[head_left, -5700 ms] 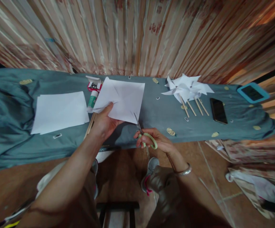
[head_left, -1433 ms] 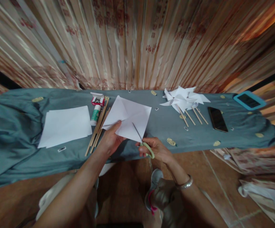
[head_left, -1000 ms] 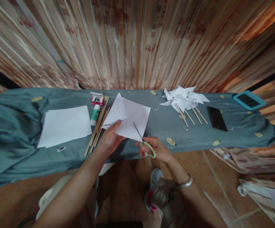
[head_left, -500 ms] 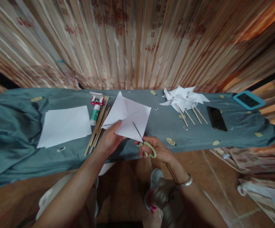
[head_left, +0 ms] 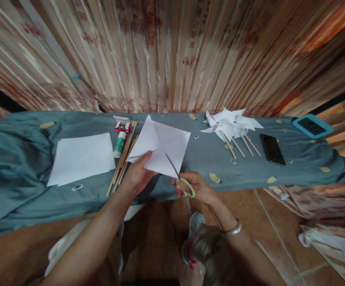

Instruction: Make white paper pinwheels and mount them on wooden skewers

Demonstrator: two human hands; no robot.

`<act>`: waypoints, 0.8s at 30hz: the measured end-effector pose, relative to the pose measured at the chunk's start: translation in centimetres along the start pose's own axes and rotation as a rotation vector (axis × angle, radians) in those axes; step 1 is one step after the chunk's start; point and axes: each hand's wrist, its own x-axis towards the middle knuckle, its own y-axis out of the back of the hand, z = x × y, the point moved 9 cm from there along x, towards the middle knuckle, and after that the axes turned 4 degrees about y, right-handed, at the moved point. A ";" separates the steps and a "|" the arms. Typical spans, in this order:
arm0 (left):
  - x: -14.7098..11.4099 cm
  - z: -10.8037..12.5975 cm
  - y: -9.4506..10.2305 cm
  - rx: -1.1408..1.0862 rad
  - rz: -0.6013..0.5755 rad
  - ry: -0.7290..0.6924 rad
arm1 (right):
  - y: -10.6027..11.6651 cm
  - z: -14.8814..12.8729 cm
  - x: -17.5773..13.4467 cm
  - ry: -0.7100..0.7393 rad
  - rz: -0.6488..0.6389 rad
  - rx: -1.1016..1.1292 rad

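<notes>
- Sheet now clear of glue stick vs earlier frame (head cam); over table, L hand fingers pinching it.
- R hand fingers in scissors loops, blade at lower corner.
- Risk: L grip slack → prob. twist, cut strays.

Silver bangle up top, bright pink trim down low

Both forearms are bare as far as I can see, and so are the left hand and the right hand. The bangle circles the right wrist, a broad, shiny band, its pattern too small for me to make out. Below, the trousers look loose and drab, a grey-brown with soft creases. The right shoe is grey with a rounded toe, the pink sitting farther back on it. Just a pale sliver shows of the left shoe.
</notes>
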 end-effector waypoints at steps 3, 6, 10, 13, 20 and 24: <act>-0.1 0.0 -0.2 -0.003 -0.018 0.002 | -0.1 0.0 0.1 -0.010 0.003 0.008; 0.0 0.1 -0.2 -0.001 -0.031 -0.016 | -0.3 0.0 0.0 -0.015 -0.010 0.023; 0.0 0.1 0.0 0.010 -0.013 -0.028 | -0.3 -0.1 0.0 -0.005 -0.025 0.034; -0.2 0.1 -0.1 -0.005 -0.020 -0.026 | -0.2 0.2 0.0 -0.002 -0.024 0.024; 0.1 -0.2 0.4 -0.006 -0.021 -0.007 | -0.4 0.1 -0.2 0.034 -0.088 0.011; 0.3 0.2 0.7 -0.019 -0.007 -0.043 | -0.9 0.3 -0.5 0.039 -0.162 0.059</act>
